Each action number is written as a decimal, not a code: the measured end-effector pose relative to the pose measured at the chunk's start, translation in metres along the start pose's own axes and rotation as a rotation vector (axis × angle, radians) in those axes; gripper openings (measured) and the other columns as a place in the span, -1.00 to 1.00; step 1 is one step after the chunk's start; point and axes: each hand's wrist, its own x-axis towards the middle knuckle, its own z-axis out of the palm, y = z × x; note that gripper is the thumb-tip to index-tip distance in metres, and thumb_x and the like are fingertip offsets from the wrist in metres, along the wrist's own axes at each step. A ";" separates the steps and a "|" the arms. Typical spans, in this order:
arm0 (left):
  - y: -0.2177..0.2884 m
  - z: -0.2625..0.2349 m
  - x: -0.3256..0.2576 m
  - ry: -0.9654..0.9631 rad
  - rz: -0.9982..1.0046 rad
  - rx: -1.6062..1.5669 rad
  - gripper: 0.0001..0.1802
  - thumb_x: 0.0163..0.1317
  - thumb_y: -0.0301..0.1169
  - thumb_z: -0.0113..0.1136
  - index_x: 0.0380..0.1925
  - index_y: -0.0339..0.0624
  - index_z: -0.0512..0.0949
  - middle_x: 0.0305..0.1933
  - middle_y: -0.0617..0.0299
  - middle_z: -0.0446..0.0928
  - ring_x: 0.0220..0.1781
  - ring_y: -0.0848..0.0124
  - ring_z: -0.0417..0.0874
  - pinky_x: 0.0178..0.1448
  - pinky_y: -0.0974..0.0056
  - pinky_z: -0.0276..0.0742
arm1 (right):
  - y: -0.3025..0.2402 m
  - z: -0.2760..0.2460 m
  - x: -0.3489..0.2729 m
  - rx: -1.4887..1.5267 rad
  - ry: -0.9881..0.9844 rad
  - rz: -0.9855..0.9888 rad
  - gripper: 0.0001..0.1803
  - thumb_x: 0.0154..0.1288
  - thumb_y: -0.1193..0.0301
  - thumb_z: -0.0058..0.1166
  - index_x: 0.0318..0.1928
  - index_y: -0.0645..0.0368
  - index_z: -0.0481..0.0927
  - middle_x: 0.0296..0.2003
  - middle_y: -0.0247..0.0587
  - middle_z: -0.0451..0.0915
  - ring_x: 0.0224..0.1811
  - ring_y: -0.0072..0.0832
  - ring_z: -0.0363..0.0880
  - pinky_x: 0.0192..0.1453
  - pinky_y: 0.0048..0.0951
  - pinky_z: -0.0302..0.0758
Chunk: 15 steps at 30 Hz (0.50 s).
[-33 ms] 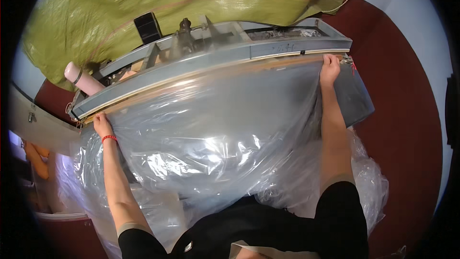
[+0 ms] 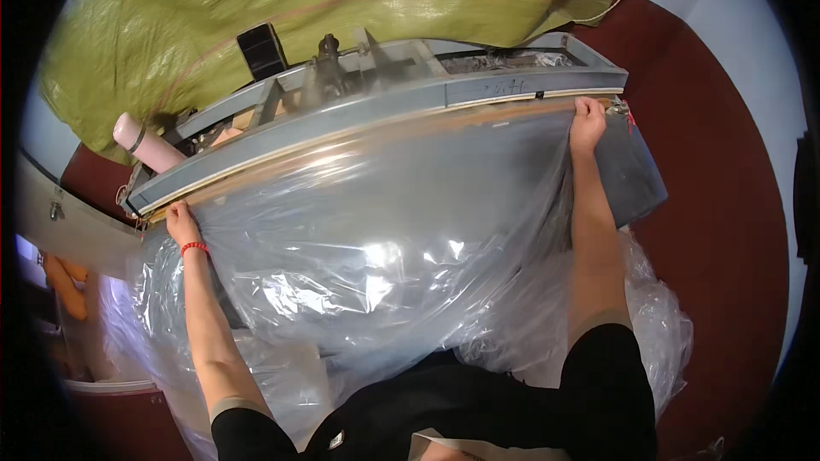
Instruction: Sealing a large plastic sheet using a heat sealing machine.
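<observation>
A wide sheet of clear plastic film is stretched between my two hands over a grey work surface and hangs in shiny folds toward my body. My left hand grips the film's far left edge, fingers closed, with a red bead bracelet at the wrist. At the far right, my right hand pinches the other end of that edge. Both hands are close to the pale strip along the front of a long grey metal frame. What lies under the film is blurred by its glare.
A pink bottle leans at the frame's left end. Behind it, a dark phone-like device rests against a yellow-green woven sheet. More crumpled film bulges at the right, above dark red floor. Something orange shows far left.
</observation>
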 end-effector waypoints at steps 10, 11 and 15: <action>-0.006 -0.004 0.002 -0.007 -0.117 -0.297 -0.81 0.15 -0.31 0.05 -0.50 -0.12 0.31 -0.66 0.38 0.29 -0.65 0.61 0.25 -0.55 0.52 0.22 | 0.052 0.013 0.002 0.128 0.095 0.289 -0.82 0.00 0.54 0.07 -0.37 0.23 0.36 -0.52 -0.23 0.46 -0.51 -0.51 0.42 -0.36 -0.52 0.38; 0.002 0.000 -0.003 -0.008 -0.122 -0.290 -0.81 0.15 -0.31 0.05 -0.50 -0.12 0.31 -0.66 0.38 0.29 -0.65 0.61 0.25 -0.55 0.52 0.22 | 0.053 0.011 0.003 0.074 0.110 0.246 -0.82 0.01 0.55 0.03 -0.34 0.23 0.33 -0.51 -0.20 0.47 -0.50 -0.50 0.43 -0.36 -0.50 0.38; 0.012 0.005 -0.006 0.059 -0.144 -0.447 -0.84 0.15 -0.34 0.00 -0.44 -0.16 0.31 -0.63 0.33 0.32 -0.63 0.55 0.30 -0.50 0.44 0.38 | 0.039 0.007 0.005 -0.030 0.097 0.246 -0.85 0.04 0.57 -0.04 -0.33 0.23 0.33 -0.46 -0.18 0.48 -0.46 -0.48 0.45 -0.31 -0.45 0.40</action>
